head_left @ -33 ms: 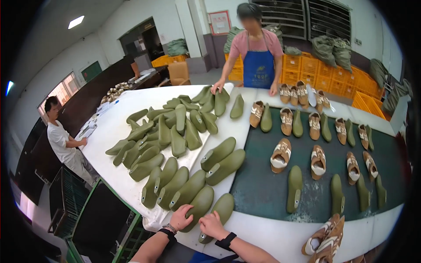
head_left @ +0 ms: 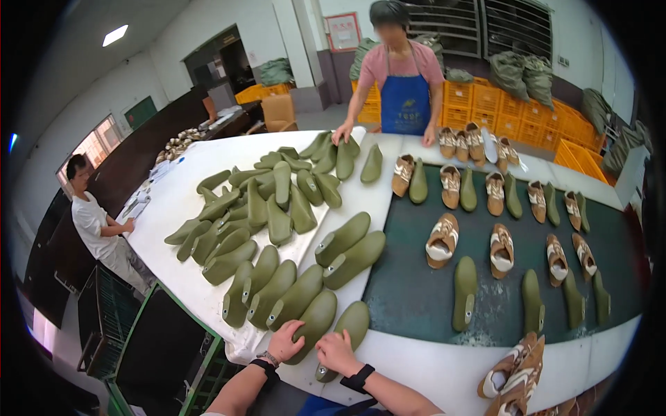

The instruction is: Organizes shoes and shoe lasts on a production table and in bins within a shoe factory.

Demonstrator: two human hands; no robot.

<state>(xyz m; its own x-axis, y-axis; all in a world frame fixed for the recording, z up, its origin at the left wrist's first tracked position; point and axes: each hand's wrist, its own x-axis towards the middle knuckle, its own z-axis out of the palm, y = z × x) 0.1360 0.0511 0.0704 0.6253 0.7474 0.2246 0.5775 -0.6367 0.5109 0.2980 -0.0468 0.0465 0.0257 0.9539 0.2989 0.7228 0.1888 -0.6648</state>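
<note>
Two green shoe lasts lie side by side at the near edge of the white table. My left hand [head_left: 282, 342] is closed around the heel end of the left last [head_left: 317, 315]. The right last [head_left: 354, 321] is in my right hand [head_left: 338, 352], whose fingers curl over its heel part. Both lasts point away from me, soles down as far as I can tell. Just left of my left hand lie several more green lasts [head_left: 294, 298] in a row. Dark bands circle both my wrists.
A heap of lasts [head_left: 257, 204] covers the white table's middle. On the right, a dark green conveyor belt [head_left: 409, 291] carries brown-and-white shoes [head_left: 442, 240] and lasts. More shoes [head_left: 512, 374] sit near right. A co-worker [head_left: 406, 90] touches lasts opposite; another person [head_left: 97, 215] stands left. Green cart [head_left: 201, 378] near left.
The whole view has shifted very slightly. Both my hands stay on the same two lasts, and the co-worker's hand stays on the far lasts.
</note>
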